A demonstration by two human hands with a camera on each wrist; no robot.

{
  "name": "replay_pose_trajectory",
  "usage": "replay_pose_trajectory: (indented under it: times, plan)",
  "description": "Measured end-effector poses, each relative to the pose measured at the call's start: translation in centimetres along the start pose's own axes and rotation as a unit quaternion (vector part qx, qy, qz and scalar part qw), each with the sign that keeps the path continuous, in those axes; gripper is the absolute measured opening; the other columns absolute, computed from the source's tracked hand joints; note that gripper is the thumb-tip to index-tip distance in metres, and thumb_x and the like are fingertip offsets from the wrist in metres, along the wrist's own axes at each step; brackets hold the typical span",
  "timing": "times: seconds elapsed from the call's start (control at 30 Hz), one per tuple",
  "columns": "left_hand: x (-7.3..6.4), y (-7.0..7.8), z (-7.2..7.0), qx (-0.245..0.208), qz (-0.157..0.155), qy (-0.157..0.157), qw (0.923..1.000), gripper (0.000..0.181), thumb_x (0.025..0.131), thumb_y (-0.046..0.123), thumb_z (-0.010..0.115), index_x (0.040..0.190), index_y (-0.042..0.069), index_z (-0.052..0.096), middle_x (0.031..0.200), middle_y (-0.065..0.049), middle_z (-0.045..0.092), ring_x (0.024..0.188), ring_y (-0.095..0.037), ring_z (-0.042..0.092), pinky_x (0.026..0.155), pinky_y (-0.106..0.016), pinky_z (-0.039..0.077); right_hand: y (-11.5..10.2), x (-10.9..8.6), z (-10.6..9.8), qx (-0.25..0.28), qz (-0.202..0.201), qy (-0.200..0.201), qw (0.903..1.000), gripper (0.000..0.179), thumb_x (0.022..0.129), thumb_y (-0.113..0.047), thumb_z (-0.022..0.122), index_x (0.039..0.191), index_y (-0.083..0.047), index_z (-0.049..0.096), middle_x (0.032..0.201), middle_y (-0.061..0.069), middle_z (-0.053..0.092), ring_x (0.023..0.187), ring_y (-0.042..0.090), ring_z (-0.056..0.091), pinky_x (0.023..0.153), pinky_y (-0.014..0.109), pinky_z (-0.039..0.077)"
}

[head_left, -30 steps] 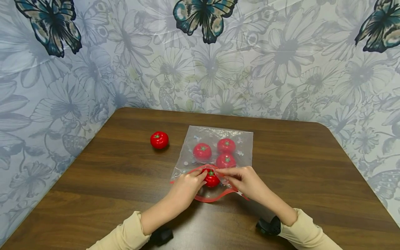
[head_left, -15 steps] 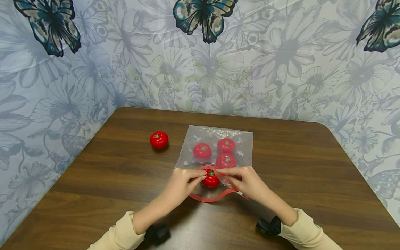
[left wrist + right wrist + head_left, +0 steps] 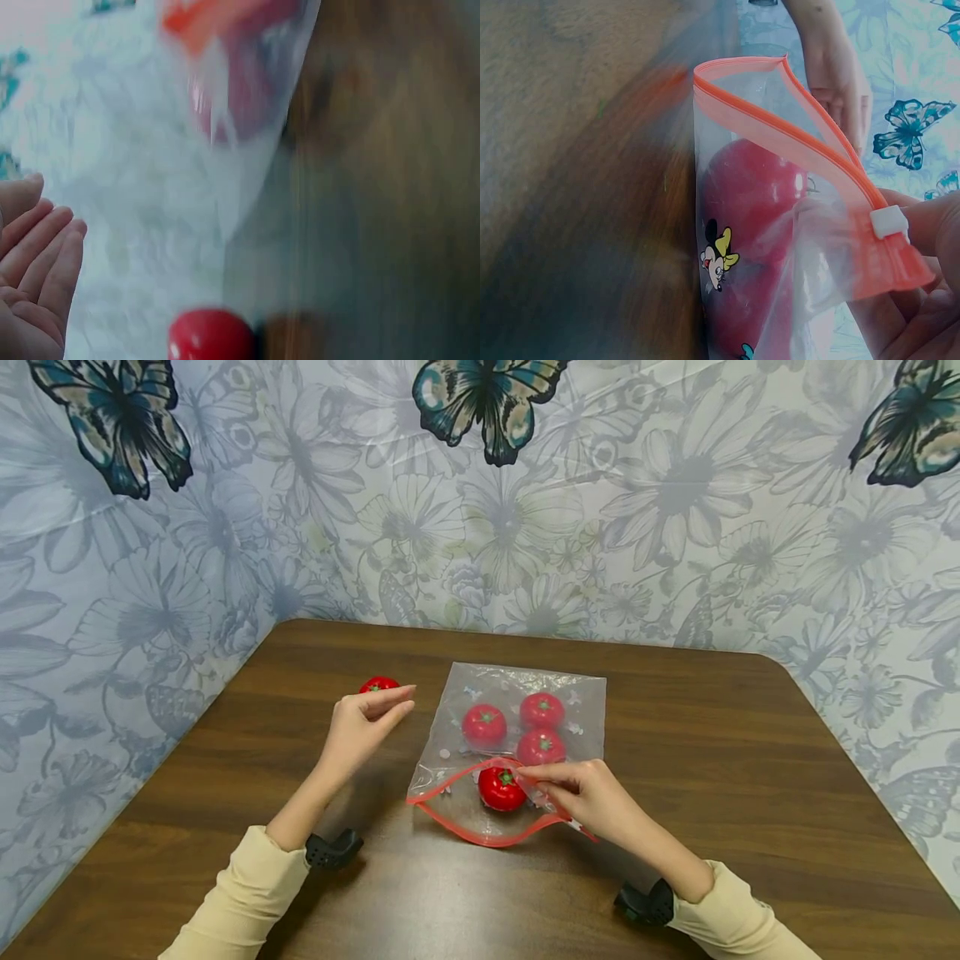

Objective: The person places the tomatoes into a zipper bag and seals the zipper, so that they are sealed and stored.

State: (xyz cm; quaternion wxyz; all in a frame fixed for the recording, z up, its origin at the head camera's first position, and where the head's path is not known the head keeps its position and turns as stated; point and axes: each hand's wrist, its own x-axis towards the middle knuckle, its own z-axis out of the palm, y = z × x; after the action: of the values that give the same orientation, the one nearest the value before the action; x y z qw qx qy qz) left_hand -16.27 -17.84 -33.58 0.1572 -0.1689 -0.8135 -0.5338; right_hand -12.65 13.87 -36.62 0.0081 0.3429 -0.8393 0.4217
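A clear zip bag [image 3: 435, 768] with a red-edged mouth lies on the table, its mouth gaping toward me. Three tomatoes [image 3: 483, 727] show through its far part, and another tomato [image 3: 501, 791] sits just inside the mouth. With thumb and fingers my right hand [image 3: 592, 793] pinches the bag's right corner; the right wrist view shows the white slider [image 3: 889, 222] beside those fingers. My left hand [image 3: 360, 727] is off the bag, fingers extended and holding nothing. It partly hides a loose tomato [image 3: 378, 683], whose red side [image 3: 212, 335] appears low in the left wrist view.
The brown wooden table [image 3: 712, 760] reaches back to a wall cloth [image 3: 525, 552] printed with flowers and butterflies. Black wrist cameras hang under both forearms, the left camera [image 3: 333, 850] close above the tabletop.
My left hand has let go of the bag's mouth and moved left and away from me, over to the loose tomato. The right hand has kept its hold on the bag's corner.
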Motion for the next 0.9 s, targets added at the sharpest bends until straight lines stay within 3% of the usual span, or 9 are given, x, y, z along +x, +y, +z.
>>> replay_pose_trajectory:
  times: [0.07,0.17,0.3,0.4,0.6,0.9]
  plan:
    - [0.6,-1.9,-0.7,-0.002,-0.022,0.014,0.9997,0.030,0.085,0.007,0.069,0.113,-0.003,0.066,0.108,-0.016,0.065,0.098,-0.028,0.063,0.079,-0.025,0.050,0.0,0.0,0.0,0.001,0.001,0.000,1.0000,0.035,0.081,0.009,0.067,0.111,-0.009,0.071,0.093,0.001,0.070,0.047,0.000,0.038,0.040,0.018,0.035]
    - [1.4,-4.4,-1.4,0.032,-0.051,0.017,0.9981,0.045,0.085,0.017,0.071,0.126,0.003,0.059,0.123,-0.014,0.058,0.109,-0.028,0.057,0.089,-0.033,0.046,0.0,0.0,0.1,0.005,0.002,-0.001,1.0000,0.035,0.081,0.008,0.068,0.111,-0.009,0.071,0.093,0.001,0.070,0.049,0.001,0.043,0.040,0.019,0.036]
    - [2.0,-7.0,-1.6,0.099,-0.073,-0.006,0.9923,0.071,0.085,0.024,0.072,0.143,0.002,0.037,0.143,-0.016,0.037,0.127,-0.033,0.039,0.098,-0.048,0.035,0.0,0.0,0.1,0.006,0.003,-0.001,1.0000,0.035,0.081,0.008,0.068,0.111,-0.008,0.070,0.093,0.001,0.070,0.050,0.002,0.046,0.040,0.019,0.037]
    - [2.3,-8.4,-1.4,0.134,-0.095,-0.029,0.9860,0.083,0.084,0.026,0.072,0.146,-0.001,0.024,0.149,-0.018,0.023,0.133,-0.037,0.026,0.101,-0.052,0.030,0.1,0.0,0.1,0.009,0.005,-0.002,0.9999,0.035,0.081,0.008,0.068,0.111,-0.008,0.070,0.094,0.001,0.070,0.051,0.003,0.049,0.041,0.019,0.038]
    - [2.3,-9.9,-1.1,0.155,-0.143,-0.059,0.9757,0.088,0.083,0.023,0.071,0.145,-0.007,0.017,0.150,-0.025,0.016,0.132,-0.044,0.023,0.101,-0.057,0.027,0.0,0.0,0.2,0.015,0.011,-0.005,0.9998,0.034,0.081,0.007,0.068,0.112,-0.008,0.070,0.095,0.002,0.070,0.053,0.005,0.052,0.041,0.019,0.039]
    - [2.4,-10.3,-0.9,0.175,-0.166,-0.043,0.9695,0.082,0.082,0.015,0.073,0.144,-0.007,0.024,0.144,-0.028,0.028,0.126,-0.046,0.032,0.098,-0.056,0.031,0.1,0.0,0.1,-0.003,0.003,0.001,1.0000,0.034,0.080,0.007,0.069,0.111,-0.009,0.071,0.092,0.000,0.070,0.049,0.001,0.041,0.040,0.018,0.035]
